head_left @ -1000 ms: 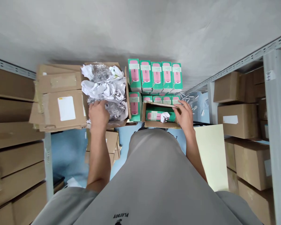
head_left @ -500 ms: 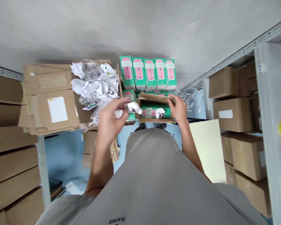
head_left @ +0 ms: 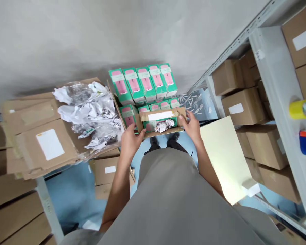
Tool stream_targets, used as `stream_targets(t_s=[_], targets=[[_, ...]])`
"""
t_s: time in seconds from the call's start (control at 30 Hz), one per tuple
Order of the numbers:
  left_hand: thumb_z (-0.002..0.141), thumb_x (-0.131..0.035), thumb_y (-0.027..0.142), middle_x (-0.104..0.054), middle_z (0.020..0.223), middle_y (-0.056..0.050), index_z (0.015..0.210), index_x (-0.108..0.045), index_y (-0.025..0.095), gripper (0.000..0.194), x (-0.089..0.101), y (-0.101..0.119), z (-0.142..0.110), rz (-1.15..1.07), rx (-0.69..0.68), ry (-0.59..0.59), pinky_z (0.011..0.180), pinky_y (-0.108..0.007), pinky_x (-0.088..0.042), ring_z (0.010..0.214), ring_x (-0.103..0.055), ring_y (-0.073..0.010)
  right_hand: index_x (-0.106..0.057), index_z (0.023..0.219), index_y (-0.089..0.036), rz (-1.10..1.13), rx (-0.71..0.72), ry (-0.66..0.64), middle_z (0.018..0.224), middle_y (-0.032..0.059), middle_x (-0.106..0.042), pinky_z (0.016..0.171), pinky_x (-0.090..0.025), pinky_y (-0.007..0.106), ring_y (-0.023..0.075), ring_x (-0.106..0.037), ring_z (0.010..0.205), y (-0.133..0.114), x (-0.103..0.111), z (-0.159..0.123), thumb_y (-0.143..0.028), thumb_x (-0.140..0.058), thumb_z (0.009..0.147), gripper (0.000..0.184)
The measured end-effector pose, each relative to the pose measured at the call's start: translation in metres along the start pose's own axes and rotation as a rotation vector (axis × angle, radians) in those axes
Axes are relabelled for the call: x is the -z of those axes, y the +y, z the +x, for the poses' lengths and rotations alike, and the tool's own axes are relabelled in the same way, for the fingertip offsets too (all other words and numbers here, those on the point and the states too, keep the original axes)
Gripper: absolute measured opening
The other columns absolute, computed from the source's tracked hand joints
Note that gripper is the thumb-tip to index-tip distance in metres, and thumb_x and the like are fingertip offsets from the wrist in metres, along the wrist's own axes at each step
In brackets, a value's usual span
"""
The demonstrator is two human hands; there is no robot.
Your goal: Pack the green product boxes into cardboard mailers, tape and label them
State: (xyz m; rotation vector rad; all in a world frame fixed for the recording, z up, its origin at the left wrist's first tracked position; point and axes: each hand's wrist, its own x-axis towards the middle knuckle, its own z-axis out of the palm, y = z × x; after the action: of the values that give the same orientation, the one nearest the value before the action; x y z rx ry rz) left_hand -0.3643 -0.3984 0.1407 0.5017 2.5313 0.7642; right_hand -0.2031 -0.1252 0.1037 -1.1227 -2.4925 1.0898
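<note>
An open cardboard box (head_left: 145,117) is between my two hands, a white label on its raised far flap. Inside lies a green-and-pink carton (head_left: 150,127), with crumpled paper (head_left: 164,126) on top of it. My left hand (head_left: 129,142) grips the left side of the cardboard box, thumb along its edge. At the right side, my right hand (head_left: 192,127) is closed on the box's edge, its thumb near the corner. Just behind stand upright green-and-pink cartons (head_left: 143,81) in rows, partly covered by the raised flap.
On the left, a carton of crumpled paper and clear plastic (head_left: 91,109) stands beside flattened cardboard (head_left: 40,122). Shelves of brown boxes (head_left: 242,105) line the right, with a yellow tape roll (head_left: 300,109) on the upright. A pale yellow board (head_left: 223,156) is near my right arm.
My left hand has let go of the crumpled paper, which now lies in the box, and has moved onto the box's left side. The far flap stands more upright. The view has turned.
</note>
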Motion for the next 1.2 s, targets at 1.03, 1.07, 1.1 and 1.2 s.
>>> stream_targets(t_s=[1.03,1.07,1.1,1.2], targets=[[0.103,-0.064,0.019,-0.081,0.133,-0.022,0.135,-0.072,0.013,0.033,-0.45,0.319,-0.091,0.464,-0.747,-0.699,0.106,-0.035,-0.057,0.128,-0.077,-0.0344,-0.063,0.132,-0.021,0.044,-1.117,0.529,0.121,0.0213,-0.08,0.085,-0.058,0.042,0.0363,-0.079,0.102,0.34,0.172,-0.267,-0.045,-0.071,0.104,0.037],[0.103,-0.065,0.022,-0.079,0.138,-0.023,0.138,-0.069,0.012,0.037,-0.452,0.319,-0.094,0.454,-0.766,-0.687,0.108,-0.036,-0.057,0.131,-0.076,-0.0353,-0.061,0.141,-0.02,0.028,-1.089,0.552,0.134,0.024,-0.077,0.087,-0.059,0.044,0.0369,-0.08,0.107,0.344,0.176,-0.264,-0.046,-0.071,0.105,0.046],[0.103,-0.067,0.025,-0.076,0.142,-0.023,0.142,-0.066,0.013,0.041,-0.451,0.318,-0.096,0.441,-0.785,-0.677,0.111,-0.038,-0.057,0.134,-0.074,-0.0362,-0.059,0.149,-0.019,0.01,-1.058,0.576,0.145,0.0258,-0.072,0.088,-0.06,0.044,0.0373,-0.08,0.11,0.348,0.18,-0.261,-0.048,-0.07,0.106,0.054],[0.103,-0.068,0.029,-0.069,0.155,-0.022,0.156,-0.057,0.016,0.056,-0.443,0.313,-0.103,0.379,-0.859,-0.665,0.121,-0.044,-0.056,0.145,-0.068,-0.0369,-0.061,0.154,-0.018,-0.032,-1.0,0.608,0.156,0.0262,-0.064,0.088,-0.06,0.044,0.0375,-0.08,0.112,0.36,0.197,-0.249,-0.05,-0.065,0.109,0.055]])
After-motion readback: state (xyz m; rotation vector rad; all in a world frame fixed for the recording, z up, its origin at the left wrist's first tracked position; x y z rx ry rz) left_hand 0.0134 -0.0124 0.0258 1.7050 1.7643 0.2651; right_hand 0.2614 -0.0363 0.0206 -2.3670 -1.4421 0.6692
